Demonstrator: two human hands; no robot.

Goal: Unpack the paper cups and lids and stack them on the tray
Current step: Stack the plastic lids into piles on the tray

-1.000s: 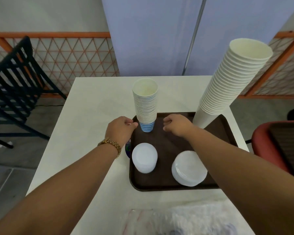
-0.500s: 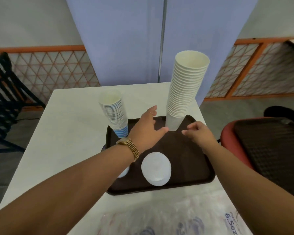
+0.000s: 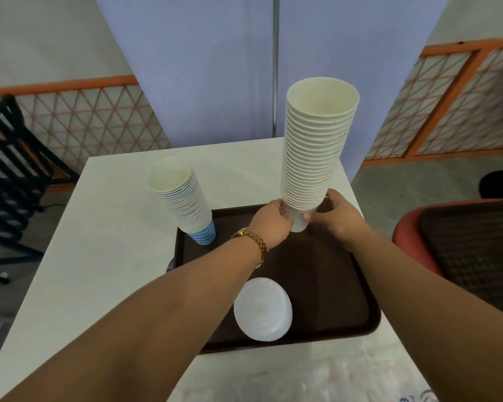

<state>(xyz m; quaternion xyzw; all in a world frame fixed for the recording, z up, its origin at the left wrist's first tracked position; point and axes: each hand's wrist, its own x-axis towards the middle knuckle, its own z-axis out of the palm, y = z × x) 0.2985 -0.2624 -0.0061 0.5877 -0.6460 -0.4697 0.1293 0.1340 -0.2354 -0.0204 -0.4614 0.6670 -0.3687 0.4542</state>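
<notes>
Both hands reach forward from the bottom of the frame and meet at the foot of a tall stack of white paper cups [image 3: 317,146]. On one side, the left hand [image 3: 273,220], with a gold watch [image 3: 251,242] at its wrist, curls round the bottom cup; opposite it, the right hand [image 3: 336,213] does the same, so the stack is held between them at the far right part of a dark brown tray [image 3: 331,285].

Nearest the viewer, crinkled clear plastic packaging [image 3: 317,381] lies on the white tabletop [image 3: 105,256]. Just beyond it, at the tray's near edge, sits a stack of white lids [image 3: 263,310]. A second stack of lids may lie under the left forearm, but it is hidden.

Further back, at the tray's far left corner, stands a shorter stack of cups [image 3: 183,204] whose bottom cup is striped blue. Whether its base is on the tray or just off it cannot be told.

Such a tall stack is likely top-heavy. To place it well, keep both hands low on the base, hold it upright, and let go only once the bottom cup sits flat, well apart from the shorter stack.

Behind the tabletop hang pale blue panels [image 3: 215,68], with orange lattice fencing [image 3: 84,120] to either side.
</notes>
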